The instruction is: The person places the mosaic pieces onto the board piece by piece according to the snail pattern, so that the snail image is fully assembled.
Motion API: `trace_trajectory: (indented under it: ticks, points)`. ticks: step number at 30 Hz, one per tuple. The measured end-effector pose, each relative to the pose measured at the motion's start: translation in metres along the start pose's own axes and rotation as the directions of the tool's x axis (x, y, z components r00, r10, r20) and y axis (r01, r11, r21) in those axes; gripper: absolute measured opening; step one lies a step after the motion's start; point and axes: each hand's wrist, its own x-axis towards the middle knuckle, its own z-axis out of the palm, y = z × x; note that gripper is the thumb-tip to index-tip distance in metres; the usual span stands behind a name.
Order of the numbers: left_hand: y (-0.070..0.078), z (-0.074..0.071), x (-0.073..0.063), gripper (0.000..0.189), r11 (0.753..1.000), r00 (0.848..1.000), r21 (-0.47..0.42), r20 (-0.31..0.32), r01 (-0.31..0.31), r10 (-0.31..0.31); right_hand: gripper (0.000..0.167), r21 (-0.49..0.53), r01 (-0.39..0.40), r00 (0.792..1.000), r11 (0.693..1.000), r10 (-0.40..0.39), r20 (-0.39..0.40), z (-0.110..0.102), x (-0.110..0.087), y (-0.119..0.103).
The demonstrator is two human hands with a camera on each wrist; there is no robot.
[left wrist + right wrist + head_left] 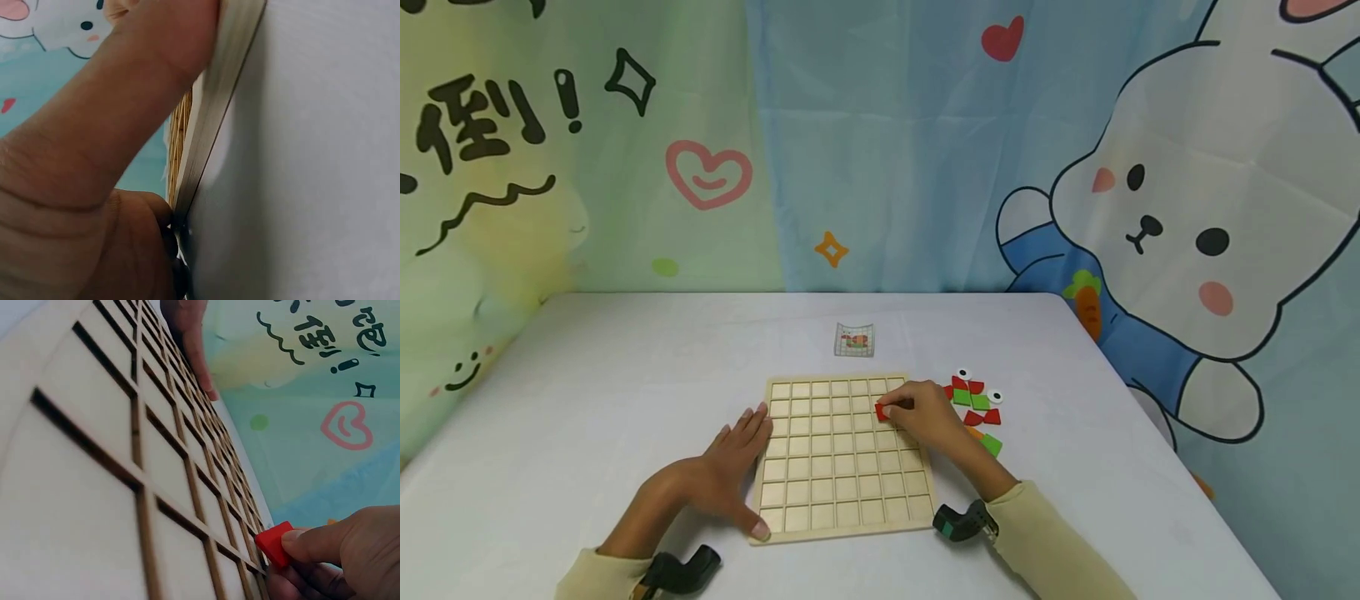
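Note:
A wooden grid board (827, 467) with rows of square cells lies flat on the white table. My right hand (934, 417) pinches a small red tile (273, 542) between thumb and fingers, close over cells near the board's upper right. Along the board's left edge lies my left hand (726, 471), its fingers stretched toward the upper left side and its thumb at the lower left corner. In the left wrist view, the thumb (125, 94) rests against the board's side edge (212, 106).
Right of the board sit loose pieces: red ones (992, 416), green ones (991, 445), an orange piece (974, 433) and white eye discs (995, 396). Behind the board lies a small gridded picture card (854, 341). A printed curtain (880, 167) hangs behind the table (647, 375).

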Motion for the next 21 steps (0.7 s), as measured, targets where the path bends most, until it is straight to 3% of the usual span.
trace_trajectory:
  ticks: [8,21]
  points:
    - [0.0008,0.0004,0.0012,0.140,0.999,0.999,0.029,0.014,0.043,-0.043,0.010,-0.071,-0.036,0.999,0.997,0.038,0.030,0.0048,-0.0027,-0.0041]
    - [0.0021,-0.0001,0.0005,0.140,0.998,0.998,0.026,0.015,0.062,-0.062,0.007,-0.124,0.053,0.999,0.991,-0.051,0.016,0.0079,-0.0046,-0.0040]
